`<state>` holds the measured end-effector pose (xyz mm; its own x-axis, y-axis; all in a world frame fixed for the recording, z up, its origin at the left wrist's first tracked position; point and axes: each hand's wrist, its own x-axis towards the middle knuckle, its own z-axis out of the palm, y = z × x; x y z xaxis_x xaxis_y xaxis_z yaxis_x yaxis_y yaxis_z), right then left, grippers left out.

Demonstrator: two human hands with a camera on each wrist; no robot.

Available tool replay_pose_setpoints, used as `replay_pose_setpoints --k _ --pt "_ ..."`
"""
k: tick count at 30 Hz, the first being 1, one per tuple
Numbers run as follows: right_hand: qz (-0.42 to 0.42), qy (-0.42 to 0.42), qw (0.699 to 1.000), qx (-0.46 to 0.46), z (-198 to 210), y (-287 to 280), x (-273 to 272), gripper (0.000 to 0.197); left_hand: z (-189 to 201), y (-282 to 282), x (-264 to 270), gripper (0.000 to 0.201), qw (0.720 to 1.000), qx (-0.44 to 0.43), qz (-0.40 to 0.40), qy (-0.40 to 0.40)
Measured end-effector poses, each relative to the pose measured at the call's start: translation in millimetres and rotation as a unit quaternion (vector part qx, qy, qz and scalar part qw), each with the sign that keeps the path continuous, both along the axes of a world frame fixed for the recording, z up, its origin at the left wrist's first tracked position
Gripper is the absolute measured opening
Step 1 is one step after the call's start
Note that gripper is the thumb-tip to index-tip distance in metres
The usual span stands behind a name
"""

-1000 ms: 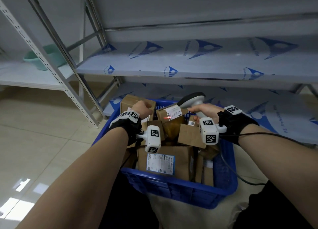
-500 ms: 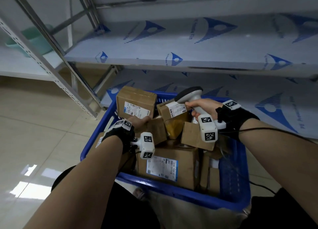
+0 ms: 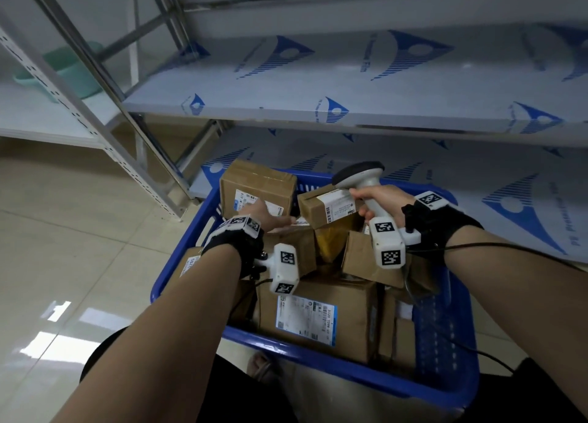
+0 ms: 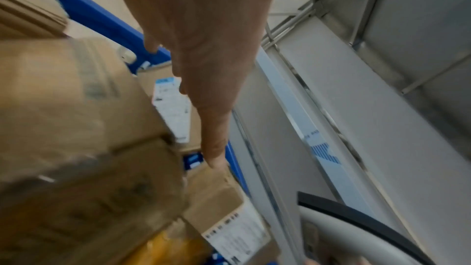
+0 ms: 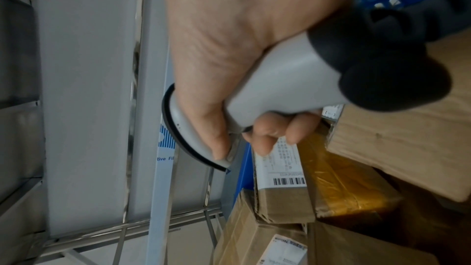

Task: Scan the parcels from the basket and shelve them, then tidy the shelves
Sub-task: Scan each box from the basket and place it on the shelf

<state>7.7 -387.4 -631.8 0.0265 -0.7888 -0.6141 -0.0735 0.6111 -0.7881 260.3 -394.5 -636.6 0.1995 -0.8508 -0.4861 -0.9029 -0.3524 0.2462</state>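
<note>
A blue basket (image 3: 350, 378) holds several brown cardboard parcels. My left hand (image 3: 270, 219) lies among them in front of the far-left box (image 3: 254, 184), its fingers straight and pointing right. In the left wrist view the left hand (image 4: 203, 88) has its forefinger tip touching a small labelled parcel (image 4: 211, 194). My right hand (image 3: 381, 200) grips the handle of a grey barcode scanner (image 3: 359, 172), whose head hangs over that small labelled parcel (image 3: 327, 209). The right wrist view shows the right hand (image 5: 229, 47) wrapped round the scanner (image 5: 280, 80) above the barcode label (image 5: 280, 168).
Two bare metal shelves with blue-printed film run behind the basket, one higher (image 3: 350, 82) and one low (image 3: 477, 184). A slanted perforated upright (image 3: 95, 104) stands at the left. A green basin (image 3: 63, 69) sits on the neighbouring shelf. Tiled floor lies to the left.
My left hand has come off the top of the far-left box, dropped in front of it and stretched its fingers right. The red scan line on the small parcel's label is gone.
</note>
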Motion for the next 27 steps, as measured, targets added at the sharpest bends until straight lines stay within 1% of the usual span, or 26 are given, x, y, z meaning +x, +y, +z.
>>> replay_pose_setpoints --k 3,5,7,9,13,14,16,18,20,22,23,25,27 --pt "-0.012 -0.019 1.0 -0.001 -2 -4 -6 0.021 8 -18 -34 0.092 0.997 -0.013 -0.035 0.062" --pt "-0.019 -0.025 1.0 0.003 -5 -7 -13 0.02 6 -33 -52 0.096 0.995 -0.012 -0.053 0.086" --pt "-0.024 -0.025 0.999 0.012 -10 -12 -19 0.024 1 -46 -66 0.098 0.994 0.005 -0.075 0.074" --pt "-0.03 -0.024 0.999 0.022 -16 -17 -27 0.031 -9 -56 -78 0.096 0.995 0.019 -0.094 0.039" --pt "-0.028 -0.02 0.999 0.026 -22 -19 -36 0.026 -26 -59 -85 0.082 0.991 0.056 -0.121 -0.005" --pt "-0.031 -0.024 0.999 0.03 -23 -19 -38 0.026 -30 -59 -85 0.081 0.99 0.063 -0.124 -0.017" --pt "-0.036 -0.026 0.998 0.033 -21 -16 -39 0.029 -34 -57 -85 0.08 0.99 0.063 -0.127 -0.01" --pt "-0.039 -0.027 0.998 0.032 -16 -12 -40 0.032 -29 -54 -85 0.074 0.991 0.051 -0.113 0.046" --pt "-0.042 -0.025 0.999 0.022 -9 -5 -39 0.033 -21 -51 -82 0.076 0.989 0.031 -0.072 0.127" --pt "-0.044 -0.014 0.999 0.006 -1 3 -36 0.031 -10 -47 -78 0.078 0.981 0.01 -0.024 0.194" --pt "-0.046 -0.007 0.999 -0.002 4 7 -35 0.03 -4 -44 -75 0.076 0.974 0.004 0.0 0.226" --pt "-0.052 -0.002 0.998 -0.018 14 16 -33 0.027 7 -36 -70 0.071 0.952 -0.001 0.065 0.298" --pt "-0.057 -0.006 0.998 -0.033 24 24 -30 0.025 19 -27 -64 0.06 0.93 -0.002 0.111 0.35"
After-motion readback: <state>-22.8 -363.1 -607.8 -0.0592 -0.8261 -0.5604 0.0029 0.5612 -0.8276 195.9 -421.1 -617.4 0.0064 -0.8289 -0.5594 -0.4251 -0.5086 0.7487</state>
